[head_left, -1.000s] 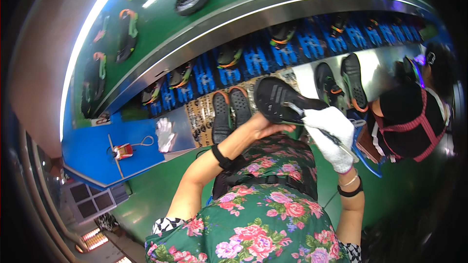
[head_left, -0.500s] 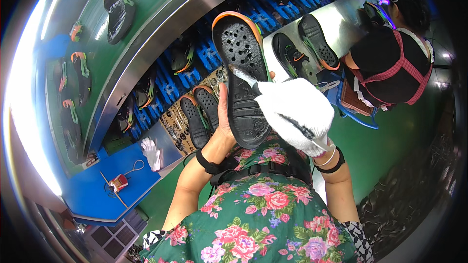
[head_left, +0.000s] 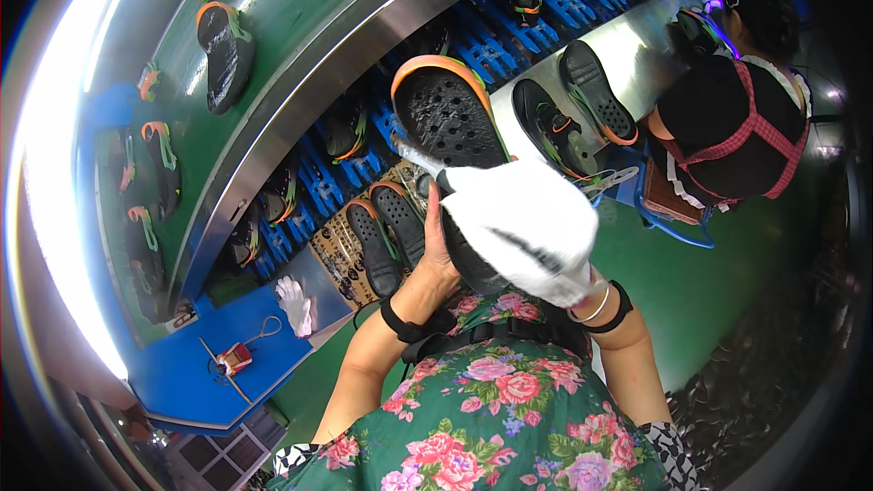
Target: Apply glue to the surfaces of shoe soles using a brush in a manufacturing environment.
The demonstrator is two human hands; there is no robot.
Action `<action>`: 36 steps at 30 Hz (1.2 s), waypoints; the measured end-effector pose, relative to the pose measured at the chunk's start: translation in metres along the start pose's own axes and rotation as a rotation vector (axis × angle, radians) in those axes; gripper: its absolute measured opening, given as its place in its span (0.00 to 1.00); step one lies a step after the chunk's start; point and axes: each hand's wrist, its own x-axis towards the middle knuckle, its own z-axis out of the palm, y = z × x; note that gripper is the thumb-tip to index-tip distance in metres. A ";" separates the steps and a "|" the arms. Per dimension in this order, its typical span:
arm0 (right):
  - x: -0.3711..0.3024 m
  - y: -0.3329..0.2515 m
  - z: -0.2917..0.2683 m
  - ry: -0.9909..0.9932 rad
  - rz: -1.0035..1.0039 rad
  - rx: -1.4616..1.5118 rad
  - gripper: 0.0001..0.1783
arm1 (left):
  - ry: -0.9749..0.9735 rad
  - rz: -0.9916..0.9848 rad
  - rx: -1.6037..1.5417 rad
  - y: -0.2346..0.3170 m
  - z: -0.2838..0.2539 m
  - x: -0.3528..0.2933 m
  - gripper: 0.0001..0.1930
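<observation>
Bare L hand (head_left: 436, 259) has fingers grasping black perforated shoe sole w/ orange-rimmed end (head_left: 446, 118), held up nr silver metal desk (head_left: 637, 68), & white-gloved R hand (head_left: 523, 227) has fingers clenched on thin silver-coloured brush (head_left: 420, 158), tip by sole's L edge.

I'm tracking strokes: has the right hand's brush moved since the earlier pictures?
Yes, the brush has moved left, judged against the pair of shoes on the brown sheet.

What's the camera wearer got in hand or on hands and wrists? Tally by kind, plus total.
Orange-edged black shoe: 1
Brush-like tool: 1
White glove, worn: 1
Black wristbands: 2
Pale bangle: 1
Total: 6
</observation>
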 end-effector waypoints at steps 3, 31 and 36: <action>-0.001 0.000 -0.006 0.070 0.230 0.276 0.21 | -0.295 -0.076 -0.435 0.004 0.000 0.003 0.48; -0.022 0.013 -0.002 0.091 0.137 0.217 0.15 | -0.341 0.138 -0.534 0.026 0.062 0.031 0.52; -0.027 0.000 0.010 0.027 0.015 0.189 0.17 | -0.595 0.019 -0.314 0.034 0.025 0.044 0.50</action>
